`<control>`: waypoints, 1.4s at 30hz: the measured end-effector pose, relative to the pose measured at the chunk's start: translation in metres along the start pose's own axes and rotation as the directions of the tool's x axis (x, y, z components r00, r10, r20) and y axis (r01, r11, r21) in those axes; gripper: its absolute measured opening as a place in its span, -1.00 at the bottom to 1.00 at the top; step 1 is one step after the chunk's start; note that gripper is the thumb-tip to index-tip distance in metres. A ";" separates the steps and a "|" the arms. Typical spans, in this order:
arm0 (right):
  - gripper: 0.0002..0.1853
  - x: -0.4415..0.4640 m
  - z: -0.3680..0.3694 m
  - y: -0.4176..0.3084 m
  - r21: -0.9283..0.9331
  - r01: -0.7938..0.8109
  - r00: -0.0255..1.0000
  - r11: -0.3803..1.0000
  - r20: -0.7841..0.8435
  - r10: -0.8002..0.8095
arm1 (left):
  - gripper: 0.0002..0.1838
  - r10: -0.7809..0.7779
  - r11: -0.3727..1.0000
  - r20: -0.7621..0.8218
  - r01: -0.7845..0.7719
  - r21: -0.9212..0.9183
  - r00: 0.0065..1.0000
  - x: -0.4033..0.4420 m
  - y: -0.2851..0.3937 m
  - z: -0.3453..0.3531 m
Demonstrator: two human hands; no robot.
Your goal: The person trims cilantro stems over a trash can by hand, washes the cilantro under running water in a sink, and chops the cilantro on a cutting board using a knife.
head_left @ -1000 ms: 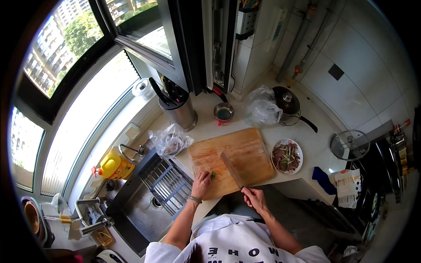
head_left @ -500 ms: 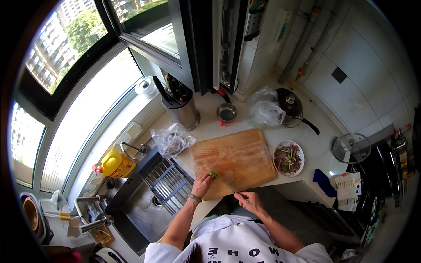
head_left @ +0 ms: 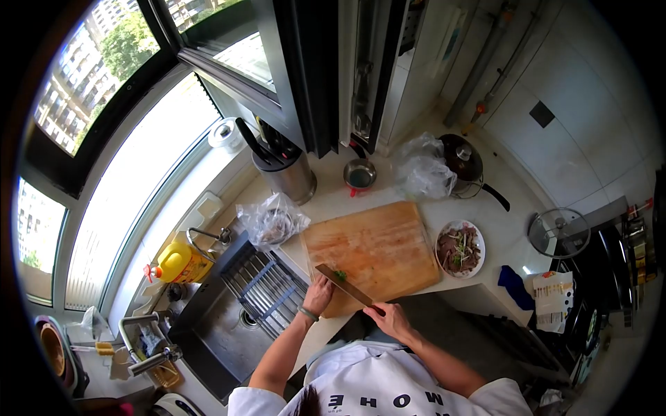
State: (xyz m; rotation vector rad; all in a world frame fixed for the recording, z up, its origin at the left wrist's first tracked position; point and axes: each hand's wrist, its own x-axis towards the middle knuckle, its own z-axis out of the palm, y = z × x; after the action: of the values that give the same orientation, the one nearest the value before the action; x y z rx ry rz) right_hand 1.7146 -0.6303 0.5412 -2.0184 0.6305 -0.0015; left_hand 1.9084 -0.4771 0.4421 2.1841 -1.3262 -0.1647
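Observation:
A wooden cutting board [head_left: 378, 239] lies on the counter in the head view. My right hand [head_left: 390, 320] is closed round the handle of a kitchen knife [head_left: 345, 286] at the board's near edge. Its broad blade slants up and left over the board. Beside the blade, on its far side, sits a small heap of green herbs [head_left: 340, 275]. My left hand [head_left: 318, 295] rests at the board's near left corner with fingers curled close to the blade. Whatever those fingers pinch is hidden.
Right of the board stands a plate of sliced meat [head_left: 460, 249]. A sink [head_left: 215, 347] with a drying rack [head_left: 263, 277] lies left. Behind are a plastic bag [head_left: 272, 220], a knife block [head_left: 288, 177], a small metal bowl [head_left: 359, 175] and a lidded pot [head_left: 461, 163].
The knife blade has turned and now shows its broad side, between my left fingers and the herbs. My left hand has drawn back slightly from the herbs.

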 end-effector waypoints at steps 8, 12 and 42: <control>-0.63 -0.003 -0.008 0.004 0.222 -0.137 0.991 0.965 0.017 0.136 | -0.79 0.065 0.998 0.037 -0.064 -0.028 0.997 0.005 0.008 -0.017; -0.62 -0.010 -0.015 -0.009 0.154 -0.161 0.987 0.975 0.054 0.154 | -0.82 0.086 0.995 0.025 -0.085 -0.052 0.996 0.005 0.006 -0.017; -0.54 -0.007 0.004 -0.010 0.102 -0.159 0.985 0.982 0.089 0.151 | -0.78 -0.304 0.886 -0.025 0.273 -0.375 0.952 0.010 0.015 -0.028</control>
State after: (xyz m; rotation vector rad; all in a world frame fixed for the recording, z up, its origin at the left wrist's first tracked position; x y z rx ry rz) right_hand 1.7137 -0.6206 0.5494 -1.8512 0.7193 0.1358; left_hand 1.9125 -0.4791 0.4744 2.0236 -0.8351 -0.3995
